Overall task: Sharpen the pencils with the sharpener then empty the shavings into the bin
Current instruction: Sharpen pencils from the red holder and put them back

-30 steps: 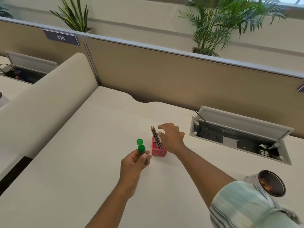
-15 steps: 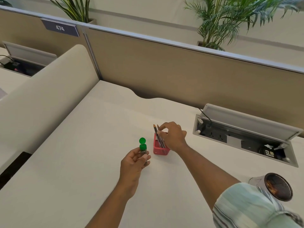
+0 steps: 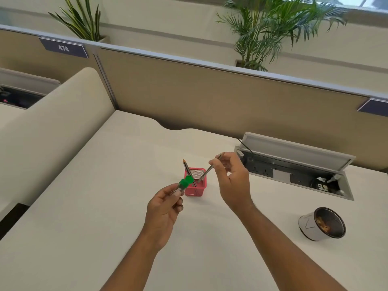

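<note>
My left hand (image 3: 164, 208) grips a small sharpener (image 3: 184, 184) with a green flip cap, held up just left of the red mesh pencil holder (image 3: 196, 189). My right hand (image 3: 234, 181) pinches a dark pencil (image 3: 207, 171) near its upper end; the pencil slants down to the left and its lower end is still over the holder's opening. Another pencil (image 3: 187, 169) stands in the holder, leaning left with its point up. A small white bin (image 3: 308, 226) with a dark inside holding shavings lies tilted at the right on the desk.
An open cable box (image 3: 294, 175) with sockets and its raised lid is sunk into the desk behind my right hand. A beige partition (image 3: 210, 93) runs along the back and a rounded divider (image 3: 52, 127) stands at the left. Plants stand behind the partition.
My right hand has taken one pencil and lifted it up and to the right, tilting it out of the holder. My left hand with the sharpener has risen slightly toward the holder.
</note>
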A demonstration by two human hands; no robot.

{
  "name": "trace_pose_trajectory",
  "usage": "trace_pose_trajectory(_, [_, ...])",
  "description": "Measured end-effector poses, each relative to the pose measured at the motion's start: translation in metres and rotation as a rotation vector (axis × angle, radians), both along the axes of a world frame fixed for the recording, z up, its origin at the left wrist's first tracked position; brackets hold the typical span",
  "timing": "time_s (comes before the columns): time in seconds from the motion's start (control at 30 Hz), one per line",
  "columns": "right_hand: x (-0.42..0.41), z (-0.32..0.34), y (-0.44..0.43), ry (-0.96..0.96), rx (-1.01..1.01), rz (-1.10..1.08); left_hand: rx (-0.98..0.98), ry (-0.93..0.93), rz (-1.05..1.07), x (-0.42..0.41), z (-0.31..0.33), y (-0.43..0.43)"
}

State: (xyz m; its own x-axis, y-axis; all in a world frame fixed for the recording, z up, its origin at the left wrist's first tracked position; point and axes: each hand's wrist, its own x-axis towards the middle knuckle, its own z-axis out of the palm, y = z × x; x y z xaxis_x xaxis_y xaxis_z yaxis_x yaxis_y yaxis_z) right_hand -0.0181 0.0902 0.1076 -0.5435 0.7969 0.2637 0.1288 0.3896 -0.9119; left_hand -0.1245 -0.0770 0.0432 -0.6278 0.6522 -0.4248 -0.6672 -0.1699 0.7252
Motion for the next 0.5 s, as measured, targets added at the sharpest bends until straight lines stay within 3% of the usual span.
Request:
trace_pose_trajectory(0.17, [0.041, 0.000, -0.018, -0.092, -0.035, 0.059, 0.042, -0.065, -0.071, 0.011, 0.016, 0.002])
trace_pose_trajectory(0.5, [0.099, 0.007, -0.057, -0.448, 0.218, 0.202, 0.122, -0.082, -0.152, 0.040, 0.044, 0.003])
